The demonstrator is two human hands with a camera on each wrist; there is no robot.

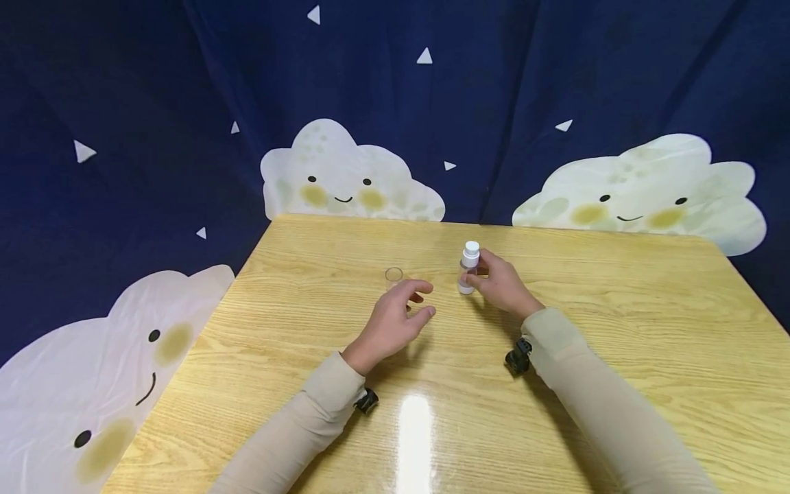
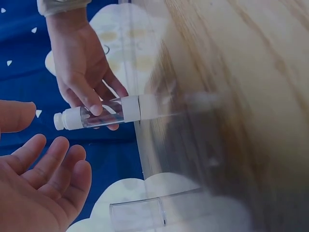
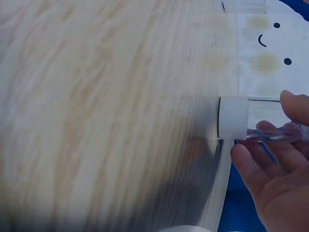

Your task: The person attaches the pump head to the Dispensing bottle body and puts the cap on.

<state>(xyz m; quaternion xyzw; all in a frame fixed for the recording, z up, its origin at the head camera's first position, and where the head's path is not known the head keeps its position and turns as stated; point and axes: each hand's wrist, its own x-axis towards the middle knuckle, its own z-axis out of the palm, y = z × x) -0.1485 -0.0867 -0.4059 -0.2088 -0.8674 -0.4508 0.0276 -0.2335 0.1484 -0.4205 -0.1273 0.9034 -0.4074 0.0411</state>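
A small clear bottle with a white top and a white base stands upright on the table. My right hand grips its clear middle, thumb on one side and fingers on the other; in the right wrist view the white base meets the tabletop. My left hand hovers to the left with loosely bent fingers and nothing in them. Just behind it a clear, open-topped cylinder stands on the table, partly hidden by that hand. The left wrist view shows the cylinder apart from the fingers.
The wooden table has its far edge close behind the bottle. A dark blue curtain with white clouds hangs beyond and to the left. Small black devices are strapped at both wrists. Glare shines on the near tabletop.
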